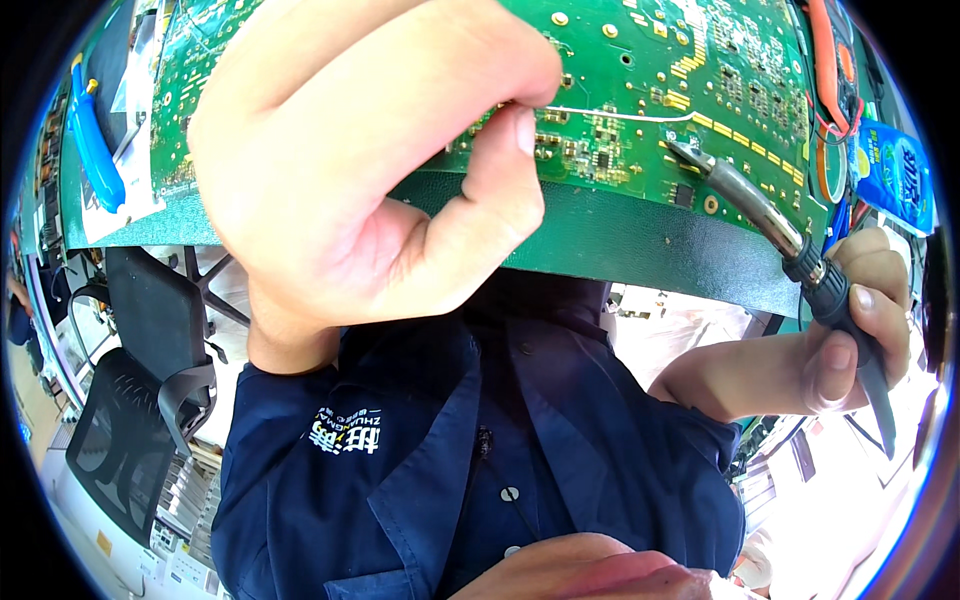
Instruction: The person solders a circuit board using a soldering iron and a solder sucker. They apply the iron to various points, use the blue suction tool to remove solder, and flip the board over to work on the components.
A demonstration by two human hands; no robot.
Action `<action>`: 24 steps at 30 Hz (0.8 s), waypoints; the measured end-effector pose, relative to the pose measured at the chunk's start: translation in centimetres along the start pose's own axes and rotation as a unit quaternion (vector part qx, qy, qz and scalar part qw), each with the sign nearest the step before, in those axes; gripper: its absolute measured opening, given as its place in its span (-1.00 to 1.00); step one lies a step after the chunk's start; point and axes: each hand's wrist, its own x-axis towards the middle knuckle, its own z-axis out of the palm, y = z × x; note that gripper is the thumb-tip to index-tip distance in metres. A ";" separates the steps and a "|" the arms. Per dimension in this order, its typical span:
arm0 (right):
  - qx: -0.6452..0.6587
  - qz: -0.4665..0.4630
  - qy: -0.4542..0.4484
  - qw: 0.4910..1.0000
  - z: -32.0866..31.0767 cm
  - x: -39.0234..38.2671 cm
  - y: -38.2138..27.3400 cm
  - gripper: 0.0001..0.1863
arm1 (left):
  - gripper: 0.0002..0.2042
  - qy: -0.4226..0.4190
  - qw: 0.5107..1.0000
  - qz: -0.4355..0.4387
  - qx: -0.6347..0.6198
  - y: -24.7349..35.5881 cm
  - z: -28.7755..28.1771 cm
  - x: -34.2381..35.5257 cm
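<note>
Holds a thin pale wire (620, 114) in the left hand (350, 170), pinched between thumb and forefinger above the circuit board (622, 88). Extends the wire rightward from the fingertips to just beside a row of gold pads; cannot tell whether in contact with them. Grasps a soldering iron (803, 262) in the right hand (884, 318), closed around the dark handle, beyond the front edge of the table (600, 235). Tilts the iron up and to the left, placing the metal tip over the board, near the far end of the wire; cannot confirm contact there. To the left, near the board, includes a blue tool (95, 150) on a white sheet (105, 222). To the right, includes orange-handled pliers (828, 60) and a blue packet (895, 175). Behind the table edge, at left, shows a black chair (140, 440).
</note>
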 end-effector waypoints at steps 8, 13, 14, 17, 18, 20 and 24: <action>-0.018 -0.039 -0.025 0.999 0.0 0.5 0.0 -0.73 | -0.89 0.023 1.000 0.005 -0.014 -0.2 0.3 -0.4; -0.017 -0.044 -0.040 0.998 0.1 0.0 -0.2 -0.72 | -0.90 -0.009 1.000 0.009 -0.009 -0.1 0.1 0.2; -0.010 -0.046 -0.048 0.998 -0.1 0.0 -0.1 -0.72 | -0.90 -0.011 1.000 0.005 -0.004 0.0 0.1 0.2; -0.002 -0.038 -0.068 0.997 -0.4 -0.2 -0.3 -0.74 | -0.89 -0.025 1.000 0.002 0.011 0.2 0.0 0.3; 0.001 -0.033 -0.077 0.997 -0.6 -0.3 -0.4 -0.75 | -0.89 -0.033 0.999 0.005 0.021 0.2 -0.1 0.4; 0.011 -0.025 -0.098 0.995 -0.9 -0.1 -0.6 -0.74 | -0.89 -0.050 0.998 0.012 0.048 0.3 -0.3 0.7; 0.032 -0.016 -0.134 0.990 -1.8 0.0 -0.5 -0.72 | -0.89 -0.056 0.997 0.014 0.056 0.3 -0.3 0.9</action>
